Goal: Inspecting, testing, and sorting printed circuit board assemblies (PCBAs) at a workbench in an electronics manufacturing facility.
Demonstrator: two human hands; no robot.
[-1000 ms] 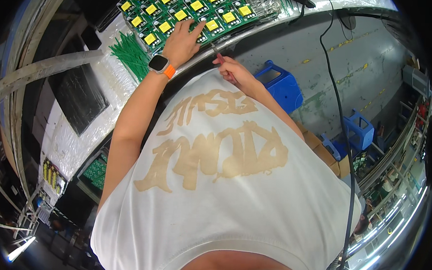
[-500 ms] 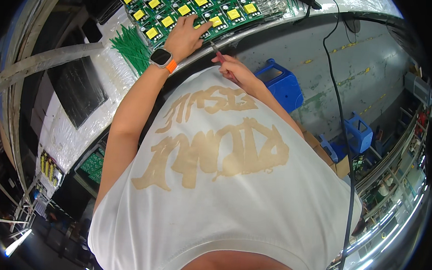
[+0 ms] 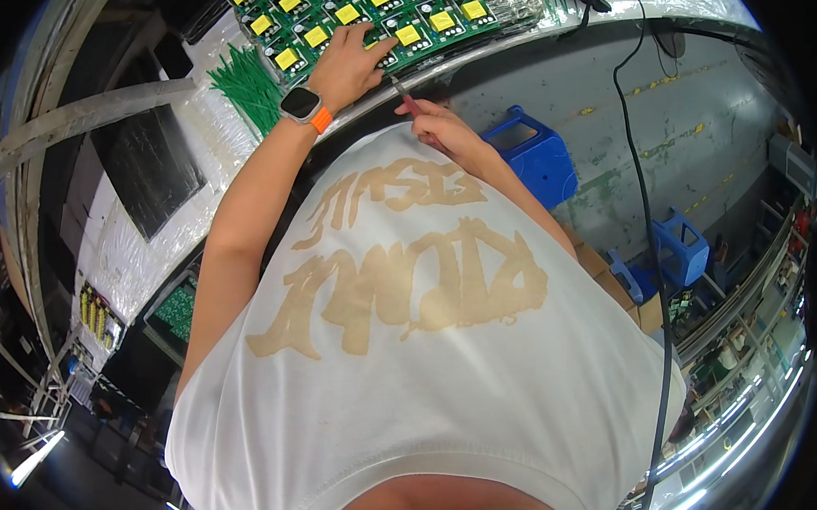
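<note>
At the bench's [image 3: 698,10] near edge, head view: left hand [image 3: 347,72] lay over the near row of the green circuit-board array [image 3: 374,22], fingers spread. Right hand [image 3: 444,132] was closed round a red-handled tool [image 3: 406,99], short of the edge. Tool's long axis slanted up-left, tip toward the boards and just beside the left hand. Array sat beyond both hands; left was nearer, right lower and apart. Thin green strips [image 3: 248,90] lay left of the array.

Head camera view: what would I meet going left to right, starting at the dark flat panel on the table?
Dark flat panel, thin green strips, orange-strapped smartwatch, left hand, right hand gripping a red-handled tool, nearer blue stool, farther blue stool.
</note>
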